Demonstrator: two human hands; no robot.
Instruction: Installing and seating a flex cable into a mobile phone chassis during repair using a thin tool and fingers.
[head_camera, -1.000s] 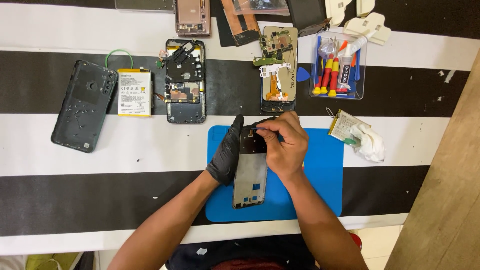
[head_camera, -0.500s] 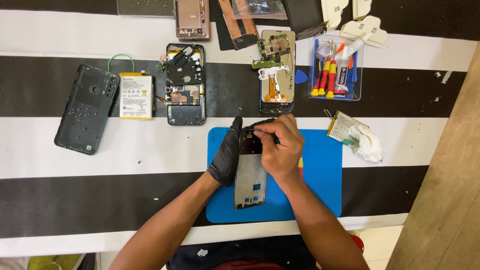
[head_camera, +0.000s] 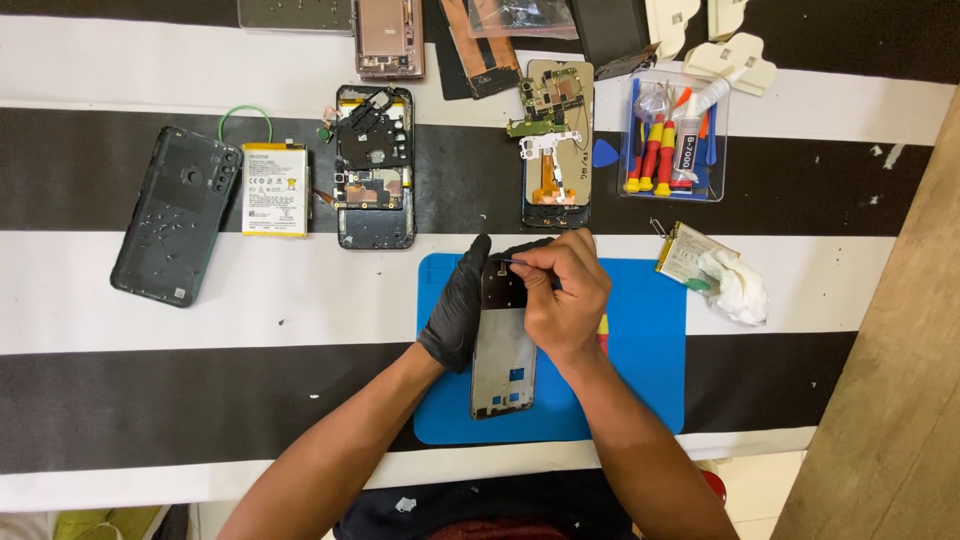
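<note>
**Phone frame on the blue mat, both your hands at its upper end**

Phone frame (head_camera: 503, 350), a stripped silver-grey shell with a dark top section, lies lengthwise on the blue mat (head_camera: 640, 370) directly in front of you. Your left hand (head_camera: 458, 305), in a black glove, is curled around the frame's left edge, fingers closed against it and the thumb pointing up past its top corner. Your right hand (head_camera: 562, 292) is bare and bunched over the frame's upper right part, fingers pinched shut on a thin metal tool (head_camera: 518, 262) whose tip pokes out to the left over the dark top section. Whether the tip touches the frame is too small to tell.

Beyond the mat, on the black-and-white striped table (head_camera: 150, 470), sit two opened phones: one (head_camera: 374, 166) with its black inner parts exposed, and another (head_camera: 556, 142) with a circuit board and an orange flex showing. Farther left are a white battery (head_camera: 274, 189) and a dark back cover (head_camera: 176, 215), lying side by side. A clear tray (head_camera: 674, 138) of red-and-yellow screwdrivers stands beyond the mat's right corner, and a crumpled white cloth (head_camera: 735, 285) rests on a small battery just right of the mat. A wooden surface (head_camera: 885, 400) borders the table's right edge.
</note>
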